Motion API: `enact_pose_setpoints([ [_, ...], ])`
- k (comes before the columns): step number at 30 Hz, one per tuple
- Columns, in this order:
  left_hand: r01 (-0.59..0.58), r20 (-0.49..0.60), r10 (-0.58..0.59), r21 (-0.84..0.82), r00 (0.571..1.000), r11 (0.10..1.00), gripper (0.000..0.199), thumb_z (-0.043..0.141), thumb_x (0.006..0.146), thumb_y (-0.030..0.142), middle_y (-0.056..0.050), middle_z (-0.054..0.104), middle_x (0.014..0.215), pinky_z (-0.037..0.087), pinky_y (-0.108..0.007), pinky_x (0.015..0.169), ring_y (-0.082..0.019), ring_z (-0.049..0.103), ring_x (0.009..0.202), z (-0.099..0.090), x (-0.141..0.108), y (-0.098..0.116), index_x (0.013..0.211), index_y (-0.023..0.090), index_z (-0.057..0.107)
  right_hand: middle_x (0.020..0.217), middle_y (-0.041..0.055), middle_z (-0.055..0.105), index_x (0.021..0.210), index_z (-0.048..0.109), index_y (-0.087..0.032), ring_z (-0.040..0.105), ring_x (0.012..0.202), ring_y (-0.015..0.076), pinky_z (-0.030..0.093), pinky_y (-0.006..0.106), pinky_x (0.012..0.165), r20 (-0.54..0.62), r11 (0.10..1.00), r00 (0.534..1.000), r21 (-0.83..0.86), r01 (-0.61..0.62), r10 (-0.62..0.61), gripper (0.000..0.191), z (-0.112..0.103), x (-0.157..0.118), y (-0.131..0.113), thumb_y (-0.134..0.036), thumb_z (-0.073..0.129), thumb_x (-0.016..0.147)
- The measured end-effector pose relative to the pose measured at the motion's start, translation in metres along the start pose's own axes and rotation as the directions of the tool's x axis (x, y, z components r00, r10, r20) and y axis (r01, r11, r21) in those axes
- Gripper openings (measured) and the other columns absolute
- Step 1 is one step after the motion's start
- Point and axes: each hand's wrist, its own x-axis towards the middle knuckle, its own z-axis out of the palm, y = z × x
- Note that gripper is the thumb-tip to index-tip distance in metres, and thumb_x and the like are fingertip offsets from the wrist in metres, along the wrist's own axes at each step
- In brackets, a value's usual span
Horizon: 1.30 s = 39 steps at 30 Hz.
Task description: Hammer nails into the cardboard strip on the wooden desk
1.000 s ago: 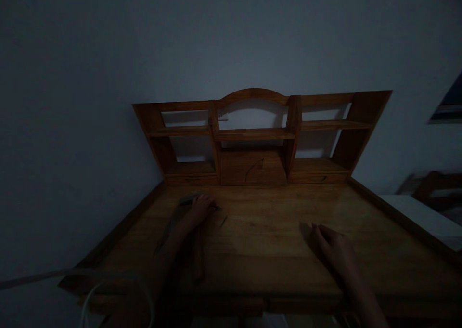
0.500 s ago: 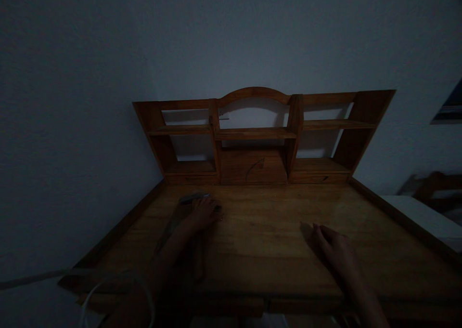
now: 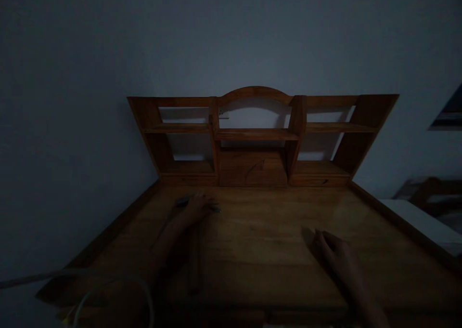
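Observation:
On the left of the wooden desk, my left hand (image 3: 197, 208) is closed over the dark metal head of what looks like a hammer (image 3: 195, 265). Parts of the head stick out on both sides of the fingers, and the wooden handle points toward the near edge. Over on the right, my right hand (image 3: 337, 251) rests low at the desktop, thumb and fingertips pinched together. Anything between those fingertips is too small and dark to make out.
A wooden shelf unit (image 3: 258, 134) with several compartments stands along the desk's (image 3: 260, 231) back edge. Raised side rails border the desktop. A pale cable (image 3: 90, 273) loops across the lower left. At the right are a white surface (image 3: 418, 217) and a wooden chair-like piece (image 3: 438, 190).
My left hand has shifted slightly left with the hammer, and more of the handle shows. My right hand stays pinched in nearly the same place. The view has moved a little.

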Motion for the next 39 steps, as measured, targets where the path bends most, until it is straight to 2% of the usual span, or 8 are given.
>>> enact_pose_setpoints([
  [3, -0.023, -0.014, 0.022, -0.051, 1.0, 0.998, 0.053, 0.068, 0.074, 0.025, -0.011, 0.052, 0.127, 0.034, -0.04, 0.102, -0.027, 0.046, 0.117, 0.006, -0.001, -0.005, 0.124, 0.021, 0.054, 0.075, 0.0111, 0.072, 0.083, 0.07, -0.018, 0.067, 0.068, 0.0238, 0.045, 0.026, 0.058, 0.066, 1.0, 0.998, 0.005, 0.001, -0.001, 0.05, 0.003, -0.001, 0.005, -0.054, 0.037, 0.089],
  [10, -0.07, -0.022, 0.068, -0.083, 0.997, 0.994, 0.021, 0.059, 0.081, 0.024, -0.006, 0.06, 0.11, 0.036, -0.04, 0.099, -0.023, 0.05, 0.109, 0.008, -0.009, 0.003, 0.102, 0.023, 0.064, 0.084, 0.0063, 0.073, 0.096, 0.07, -0.02, 0.068, 0.077, 0.0223, 0.047, 0.023, 0.061, 0.103, 0.997, 0.994, 0.066, 0.028, -0.035, 0.044, 0.0, 0.01, -0.015, -0.052, 0.04, 0.091],
  [14, -0.024, -0.016, 0.023, -0.053, 1.0, 0.998, 0.02, 0.06, 0.08, 0.023, -0.006, 0.059, 0.109, 0.037, -0.04, 0.095, -0.024, 0.049, 0.107, 0.004, -0.01, 0.012, 0.1, 0.023, 0.064, 0.082, 0.0048, 0.072, 0.085, 0.07, -0.021, 0.067, 0.073, 0.0191, 0.046, 0.022, 0.062, 0.07, 0.973, 0.975, 0.108, 0.203, -0.211, 0.039, -0.008, 0.035, -0.075, -0.048, 0.043, 0.091],
  [17, 0.0, -0.027, -0.001, -0.051, 1.0, 0.999, 0.02, 0.059, 0.081, 0.024, -0.006, 0.059, 0.111, 0.036, -0.041, 0.096, -0.025, 0.047, 0.11, 0.002, -0.012, 0.017, 0.1, 0.024, 0.065, 0.083, 0.0051, 0.072, 0.086, 0.071, -0.021, 0.066, 0.071, 0.0173, 0.045, 0.024, 0.066, 0.048, 0.91, 0.917, 0.149, 0.386, -0.397, 0.037, -0.002, 0.054, -0.133, -0.042, 0.041, 0.093],
  [20, 0.003, -0.035, -0.005, -0.069, 0.999, 0.998, 0.019, 0.057, 0.082, 0.025, -0.006, 0.058, 0.111, 0.037, -0.041, 0.096, -0.024, 0.047, 0.11, 0.001, -0.015, 0.019, 0.099, 0.025, 0.065, 0.077, 0.0045, 0.071, 0.083, 0.07, -0.02, 0.064, 0.066, 0.0157, 0.043, 0.025, 0.064, 0.063, 0.825, 0.836, 0.221, 0.52, -0.545, 0.039, 0.024, 0.062, -0.185, -0.039, 0.038, 0.095],
  [23, 0.004, -0.05, -0.008, -0.077, 0.999, 0.997, 0.02, 0.057, 0.082, 0.024, -0.006, 0.057, 0.115, 0.036, -0.041, 0.098, -0.024, 0.046, 0.112, 0.002, -0.016, 0.018, 0.101, 0.025, 0.065, 0.074, 0.0045, 0.07, 0.078, 0.07, -0.02, 0.063, 0.062, 0.0152, 0.041, 0.025, 0.062, 0.076, 0.79, 0.8, 0.239, 0.564, -0.595, 0.042, 0.065, 0.059, -0.214, -0.038, 0.036, 0.096],
  [29, -0.019, -0.066, 0.015, -0.065, 0.998, 0.998, 0.021, 0.057, 0.084, 0.024, -0.007, 0.057, 0.119, 0.033, -0.042, 0.102, -0.025, 0.044, 0.118, 0.009, -0.016, 0.013, 0.103, 0.023, 0.064, 0.074, 0.0059, 0.071, 0.079, 0.069, -0.019, 0.065, 0.066, 0.0164, 0.039, 0.024, 0.065, 0.149, 0.814, 0.809, 0.25, 0.525, -0.568, 0.042, 0.135, 0.045, -0.206, -0.036, 0.035, 0.096],
  [39, -0.021, -0.068, 0.014, -0.106, 0.998, 0.994, 0.014, 0.059, 0.083, 0.025, -0.006, 0.06, 0.112, 0.034, -0.041, 0.1, -0.024, 0.047, 0.115, 0.011, -0.016, 0.011, 0.095, 0.022, 0.064, 0.08, 0.0083, 0.072, 0.087, 0.069, -0.018, 0.065, 0.071, 0.018, 0.039, 0.025, 0.065, 0.152, 0.85, 0.848, 0.248, 0.464, -0.507, 0.04, 0.147, 0.045, -0.192, -0.035, 0.034, 0.096],
])
